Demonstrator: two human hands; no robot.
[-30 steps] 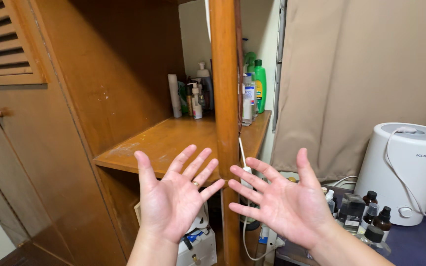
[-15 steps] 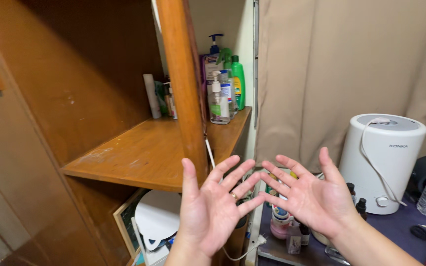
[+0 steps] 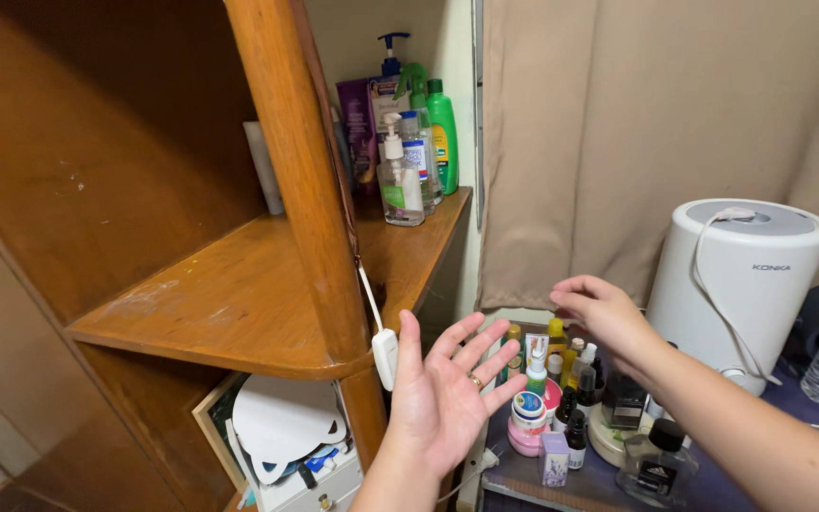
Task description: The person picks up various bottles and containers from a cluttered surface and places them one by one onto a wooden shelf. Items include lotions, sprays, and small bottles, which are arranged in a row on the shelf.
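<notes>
Hovering hands – small bottles between, untouched

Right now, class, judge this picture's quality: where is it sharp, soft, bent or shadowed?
Head view: the left hand and bottles on the shelf look sharp; the right hand is slightly soft at the fingers; the wooden post leans from wide-lens bending; under the shelf lies shadow; light is even, with no strong glare.

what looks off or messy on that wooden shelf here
The wooden shelf has pale scuffed patches near its front edge, and a white inline cord switch dangles loose off the post. Nothing looks spilled.
</notes>
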